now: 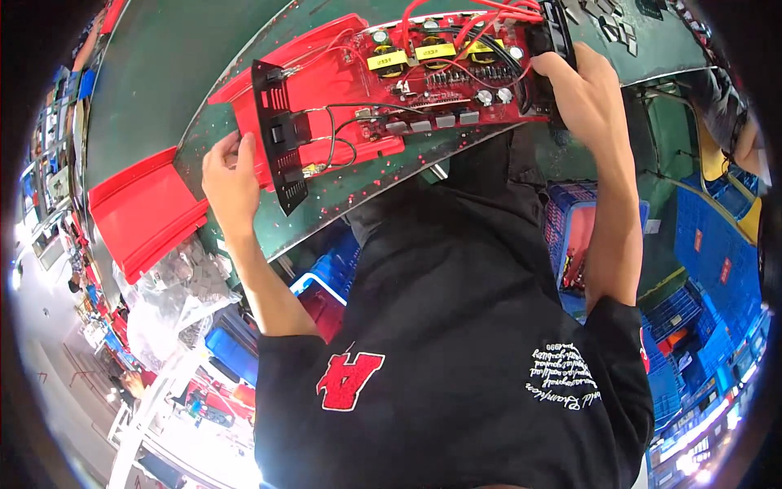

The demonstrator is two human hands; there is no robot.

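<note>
A red circuit board [456, 85] with yellow-wrapped transformers [434, 51], capacitors and wires lies at an angle in and over a red casing [314, 61] on the table. My right hand [582, 94] is closed on the black end panel [560, 37] at the board's right end, thumb toward the board. Thin black and red wires run from the board's left end to a second black end panel [281, 134], which stands tilted. Beside that panel and the casing's left edge is my left hand [230, 183], its fingers loosely bent and apart, with nothing visible in them.
Another red casing piece [151, 212] lies at the table's left edge, above a clear plastic bag [183, 285]. Small dark parts [615, 28] are scattered at the far right. Red crumbs dot the green table [163, 106]. Blue crates [717, 244] stand below right.
</note>
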